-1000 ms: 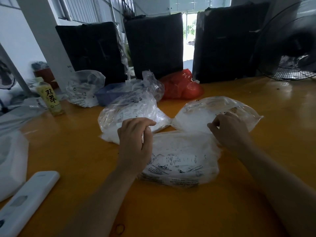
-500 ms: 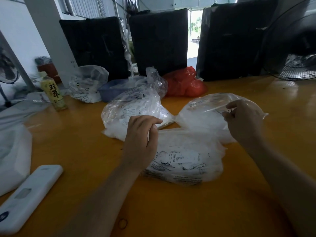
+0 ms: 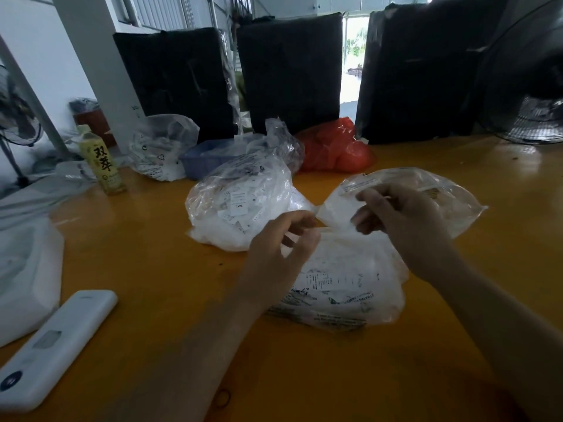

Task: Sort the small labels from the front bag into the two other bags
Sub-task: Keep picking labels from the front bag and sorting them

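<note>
The front bag (image 3: 344, 287), clear plastic full of small white labels, lies on the yellow table (image 3: 152, 269) near me. Behind it sit two more clear bags: the left bag (image 3: 240, 205), bulging with labels, and the flatter right bag (image 3: 451, 196). My left hand (image 3: 280, 254) hovers over the front bag's upper left corner, its thumb and curled fingers pinching the plastic edge there. My right hand (image 3: 405, 220) is raised in front of the right bag, with fingers curled and what looks like a small white label pinched at the fingertips.
A white remote-like device (image 3: 54, 345) and a white pouch (image 3: 27, 278) lie at the left. A drink bottle (image 3: 102, 162), another clear bag (image 3: 161, 147), a blue tub (image 3: 207, 156) and a red bag (image 3: 335, 147) stand behind. Black panels and a fan (image 3: 530, 117) line the far edge.
My right hand went from the front bag out to the right bag's mouth, then drew back left toward my left hand. My left hand stayed over the front bag's corner.
</note>
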Motion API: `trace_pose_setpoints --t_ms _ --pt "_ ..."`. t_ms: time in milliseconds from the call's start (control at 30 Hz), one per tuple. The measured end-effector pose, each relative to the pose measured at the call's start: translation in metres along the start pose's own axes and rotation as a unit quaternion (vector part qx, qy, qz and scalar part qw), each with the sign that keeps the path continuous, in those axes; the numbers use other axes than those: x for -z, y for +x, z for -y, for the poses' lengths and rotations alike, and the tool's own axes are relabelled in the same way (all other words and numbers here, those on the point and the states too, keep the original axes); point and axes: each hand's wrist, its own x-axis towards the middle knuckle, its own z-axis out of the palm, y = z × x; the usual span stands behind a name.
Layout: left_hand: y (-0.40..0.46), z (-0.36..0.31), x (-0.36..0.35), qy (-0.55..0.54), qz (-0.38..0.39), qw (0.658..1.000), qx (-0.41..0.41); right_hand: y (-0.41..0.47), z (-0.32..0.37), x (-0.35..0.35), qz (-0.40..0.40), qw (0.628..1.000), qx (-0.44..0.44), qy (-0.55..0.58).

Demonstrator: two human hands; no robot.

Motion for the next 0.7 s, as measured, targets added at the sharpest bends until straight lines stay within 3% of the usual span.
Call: trace_pose_setpoints --t_ms 100,300,433,567,700 --pt "-0.002 -0.001 -0.007 -0.035 0.053 0.998 0.029 -0.008 0.004 -0.013 0.062 0.996 -0.020 0.055" --pt "0.000 0.001 -0.007 -0.044 -0.041 0.997 0.042 -0.009 -0.001 -0.018 0.086 0.993 -0.021 0.081" --pt "0.001 -0.002 -0.005 -0.081 -0.029 0.994 0.071 -0.007 -0.006 -0.017 0.091 0.992 -0.019 0.090" --pt "0.001 -0.002 -0.006 -0.141 0.008 0.985 0.102 -0.007 -0.010 -0.015 0.106 0.994 0.032 -0.005" --pt "-0.002 0.002 -0.005 -0.123 0.045 0.986 0.102 -0.007 -0.013 -0.017 0.051 0.994 0.018 -0.092"
